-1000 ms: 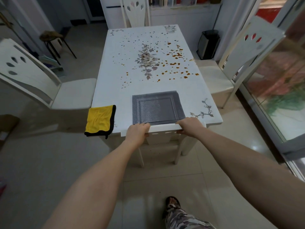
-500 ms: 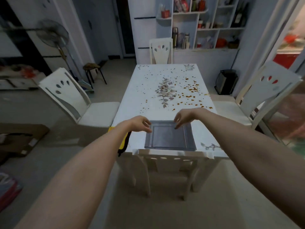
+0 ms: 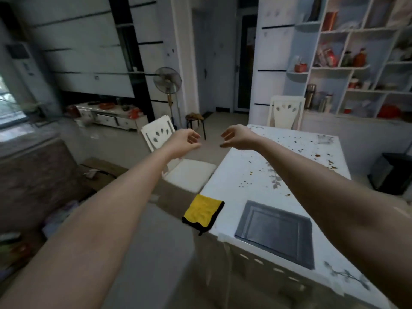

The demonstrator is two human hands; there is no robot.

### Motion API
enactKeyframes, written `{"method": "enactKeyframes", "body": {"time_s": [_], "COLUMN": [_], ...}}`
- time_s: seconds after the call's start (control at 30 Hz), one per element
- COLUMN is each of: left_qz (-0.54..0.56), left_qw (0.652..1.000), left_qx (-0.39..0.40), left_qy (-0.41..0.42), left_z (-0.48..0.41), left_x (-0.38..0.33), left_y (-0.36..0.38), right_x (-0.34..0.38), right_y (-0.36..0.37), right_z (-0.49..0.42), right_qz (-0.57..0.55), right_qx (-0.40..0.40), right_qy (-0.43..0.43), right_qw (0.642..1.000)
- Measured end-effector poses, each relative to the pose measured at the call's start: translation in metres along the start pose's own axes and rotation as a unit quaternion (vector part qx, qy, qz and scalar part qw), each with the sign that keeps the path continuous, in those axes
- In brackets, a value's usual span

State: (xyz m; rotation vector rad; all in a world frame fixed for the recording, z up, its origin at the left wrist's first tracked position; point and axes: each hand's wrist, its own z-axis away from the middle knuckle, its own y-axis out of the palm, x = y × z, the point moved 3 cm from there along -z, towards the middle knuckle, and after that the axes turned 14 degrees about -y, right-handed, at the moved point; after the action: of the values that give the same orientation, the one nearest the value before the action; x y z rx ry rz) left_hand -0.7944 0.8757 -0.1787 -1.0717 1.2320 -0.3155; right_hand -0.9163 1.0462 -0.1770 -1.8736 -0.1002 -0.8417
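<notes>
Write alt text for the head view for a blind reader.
Left hand and right hand extend forward in mid-air, loosely curled, holding nothing. A grey mat lies on the white table; a yellow cloth overhangs its edge.

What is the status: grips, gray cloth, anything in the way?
Left grip and right grip both open, raised, holding nothing. Gray cloth flat on table, untouched. Yellow cloth beside it, apart; nothing in the way.

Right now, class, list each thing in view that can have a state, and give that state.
Left grip: in the air, fingers loosely curled, holding nothing.
Right grip: in the air, fingers loosely curled, holding nothing.
Grey cloth: lying flat on the table by its near edge.
Yellow cloth: overhanging the table's left edge.
Table: spattered with brown spots.
</notes>
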Motion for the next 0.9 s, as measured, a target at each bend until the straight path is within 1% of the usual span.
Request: {"method": "enactKeyframes", "body": {"time_s": [0.13, 0.23, 0.37, 0.47, 0.6, 0.7, 0.9], "left_qz": [0.02, 0.029, 0.057, 0.066, 0.053, 0.034, 0.013], "left_qw": [0.998, 0.997, 0.993, 0.992, 0.993, 0.993, 0.994], "left_qx": [-0.045, -0.049, -0.074, -0.074, -0.077, -0.079, -0.072], "left_qy": [-0.044, -0.055, -0.072, -0.073, -0.077, -0.076, -0.085], "left_z": [0.001, 0.002, -0.011, -0.024, -0.046, -0.065, -0.097], "left_x": [0.046, 0.069, 0.126, 0.165, 0.231, 0.279, 0.349], "left_y": [-0.046, -0.061, -0.099, -0.126, -0.172, -0.206, -0.251], "right_x": [0.042, 0.061, 0.1, 0.124, 0.161, 0.185, 0.212], "right_y": [0.023, 0.039, 0.081, 0.116, 0.165, 0.197, 0.252], "right_z": [-0.042, -0.059, -0.108, -0.145, -0.211, -0.257, -0.32], "right_qz": [-0.002, 0.01, 0.009, 0.011, 0.023, 0.026, 0.021], "right_qx": [0.01, 0.011, 0.022, 0.029, 0.05, 0.047, 0.06], "right_qy": [-0.049, -0.066, -0.089, -0.095, -0.09, -0.088, -0.07], "right_qw": [0.999, 0.998, 0.996, 0.995, 0.994, 0.995, 0.995]}}
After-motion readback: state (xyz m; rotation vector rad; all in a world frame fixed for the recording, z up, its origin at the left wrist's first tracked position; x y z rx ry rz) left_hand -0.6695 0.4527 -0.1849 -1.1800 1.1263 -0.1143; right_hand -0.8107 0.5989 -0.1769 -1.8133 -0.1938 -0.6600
